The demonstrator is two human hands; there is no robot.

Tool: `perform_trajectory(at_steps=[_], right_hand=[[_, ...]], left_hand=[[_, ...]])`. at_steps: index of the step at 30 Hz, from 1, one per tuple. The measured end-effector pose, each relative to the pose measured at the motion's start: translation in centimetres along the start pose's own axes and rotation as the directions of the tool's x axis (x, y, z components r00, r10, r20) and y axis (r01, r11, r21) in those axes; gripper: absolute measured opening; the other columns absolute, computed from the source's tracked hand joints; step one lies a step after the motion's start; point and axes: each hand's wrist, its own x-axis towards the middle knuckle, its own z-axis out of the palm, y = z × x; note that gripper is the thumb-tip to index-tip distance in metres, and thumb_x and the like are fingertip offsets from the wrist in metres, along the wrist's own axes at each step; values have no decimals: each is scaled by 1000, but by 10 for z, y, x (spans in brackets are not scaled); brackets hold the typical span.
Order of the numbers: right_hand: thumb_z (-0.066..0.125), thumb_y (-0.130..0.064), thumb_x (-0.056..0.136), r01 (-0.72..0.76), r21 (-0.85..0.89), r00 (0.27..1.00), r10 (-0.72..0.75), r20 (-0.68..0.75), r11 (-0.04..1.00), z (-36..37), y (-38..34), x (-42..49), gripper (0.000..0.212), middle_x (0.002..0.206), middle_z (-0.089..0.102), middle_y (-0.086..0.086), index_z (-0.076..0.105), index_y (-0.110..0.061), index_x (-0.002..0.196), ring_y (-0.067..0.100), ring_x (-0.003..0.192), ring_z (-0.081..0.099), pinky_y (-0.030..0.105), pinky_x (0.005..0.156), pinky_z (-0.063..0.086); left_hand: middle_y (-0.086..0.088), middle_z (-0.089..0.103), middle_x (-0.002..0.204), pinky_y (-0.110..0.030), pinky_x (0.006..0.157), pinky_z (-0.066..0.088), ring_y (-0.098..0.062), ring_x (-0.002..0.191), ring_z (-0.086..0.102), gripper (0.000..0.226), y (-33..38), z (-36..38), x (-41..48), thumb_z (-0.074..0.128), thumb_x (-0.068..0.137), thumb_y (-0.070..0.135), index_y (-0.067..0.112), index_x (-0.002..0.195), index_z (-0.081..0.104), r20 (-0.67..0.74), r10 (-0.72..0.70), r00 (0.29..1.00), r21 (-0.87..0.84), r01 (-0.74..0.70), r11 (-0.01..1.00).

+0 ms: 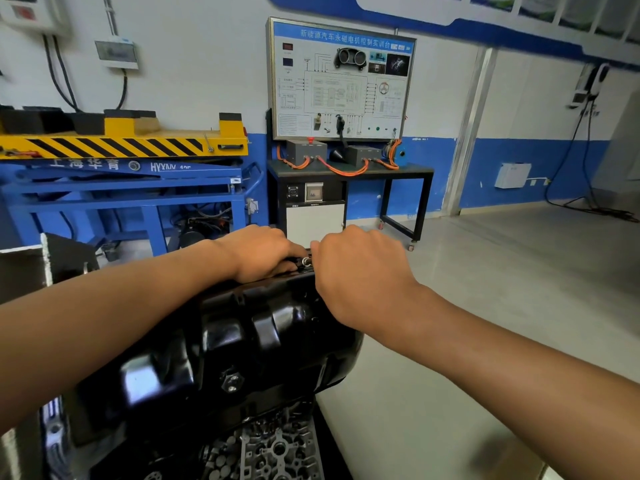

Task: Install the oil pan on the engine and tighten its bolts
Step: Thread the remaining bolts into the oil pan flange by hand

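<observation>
– So, largest item first. Backdrop?
– Grey floor (502,289) to the right. Behind, at the left against the wall, stands a blue lift table (121,147) with a yellow, black-striped top. Just beside it, a training board (341,81) rises upright from the back of a black counter (408,169). Orange cables (346,171) loop across the counter top.
– Logged. Oil pan?
– Black, glossy oil pan (242,341), low centre of view, nearest the camera. It sits on top of the engine (277,448), whose grey cast metal shows below the pan at the bottom edge. Whether the rim is seated flush all round: cannot tell, the forearms cover part of it.
– Hands?
– Both reach over the pan to its far edge. Left hand (263,252) rests on the pan's far end, fingers curled downward. Right hand (360,271) is just beside it, back of the hand toward the camera, fingers curled away under it. Fingertips of both are hidden, so what either one pinches: cannot tell.
– Small parts?
– A hex drain plug (231,379) sits in the near face of the pan. Between the two hands, at the pan's far edge, a small silver piece (307,261) shows, round-ended, with both hands close around it. Bolt or tool tip: too small to tell.
</observation>
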Motion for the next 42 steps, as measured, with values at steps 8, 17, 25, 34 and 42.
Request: perform_trajectory(at_steps=[8, 17, 25, 34, 42], right_hand=[[58, -7, 87, -9, 143, 999, 15, -37, 990, 0, -5, 1, 28, 67, 22, -4, 33, -19, 80, 11, 54, 21, 25, 44, 14], [54, -26, 97, -70, 81, 997, 73, -33, 994, 13, 1, 3, 19, 66, 26, -4, 43, -22, 82, 13, 53, 23, 28, 44, 15], [59, -15, 90, -116, 238, 986, 141, -89, 964, 2, 16, 20, 39, 68, 35, 1, 31, -20, 63, 19, 60, 43, 28, 43, 23], [59, -15, 95, -289, 923, 833, 542, 111, 255, 10, 84, 1, 32, 50, 61, 1, 69, -5, 67, 8, 41, 53, 23, 42, 49], [56, -9, 97, -128, 924, 722, 605, 336, -361, 70, 90, -37, 21, 54, 55, 3, 66, -5, 79, 11, 43, 46, 22, 39, 42]], left_hand=[[19, 30, 66, -33, 65, 28, 0, 60, 28, 57, 8, -8, -5, 54, 97, 20, 56, 63, 26, -44, 24, 999, -69, -27, 997], [18, 35, 69, -32, 68, 31, -1, 62, 32, 11, 1, -2, 0, 43, 104, 35, 43, 104, 51, -6, 33, 999, 23, -33, 999], [13, 54, 67, -25, 62, 35, 0, 60, 47, 33, -1, -4, -2, 56, 99, 35, 32, 132, 54, -78, -5, 997, -106, -3, 994], [-7, 49, 70, -23, 43, 29, -13, 51, 35, 33, -19, -39, -9, 36, 88, -7, 4, 110, 58, 357, -533, 767, -931, 339, -137], [-25, 70, 97, -18, 43, 47, -13, 56, 53, 31, 26, -52, 10, 40, 96, -15, 1, 116, 58, 436, -285, 854, -898, 392, -198]])
